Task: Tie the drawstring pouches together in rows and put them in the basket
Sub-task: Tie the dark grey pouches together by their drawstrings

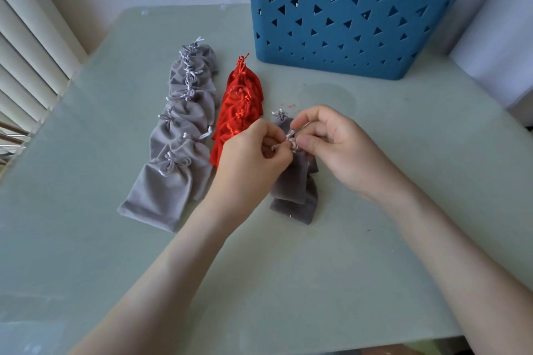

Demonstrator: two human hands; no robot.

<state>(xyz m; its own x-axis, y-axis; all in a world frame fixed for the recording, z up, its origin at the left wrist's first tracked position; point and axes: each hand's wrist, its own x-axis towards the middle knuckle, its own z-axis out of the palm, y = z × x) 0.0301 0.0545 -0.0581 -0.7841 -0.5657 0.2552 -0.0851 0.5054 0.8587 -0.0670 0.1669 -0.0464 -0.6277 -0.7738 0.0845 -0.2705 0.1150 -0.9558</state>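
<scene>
A short stack of grey velvet pouches (294, 187) lies at the table's middle. My left hand (253, 158) and my right hand (337, 144) meet above it, each pinching the pale grey drawstring (291, 140) at the pouches' necks. Left of them runs a row of several red pouches (240, 112), partly hidden by my left hand. Further left lies a longer row of several grey pouches (178, 135) with their cords knotted together. The blue basket (354, 17), with triangle cut-outs, stands at the back right of the table.
The pale green glass table (288, 282) stretches toward me. White window blinds (26, 60) line the left side. A white object (499, 66) sits at the right edge behind the table.
</scene>
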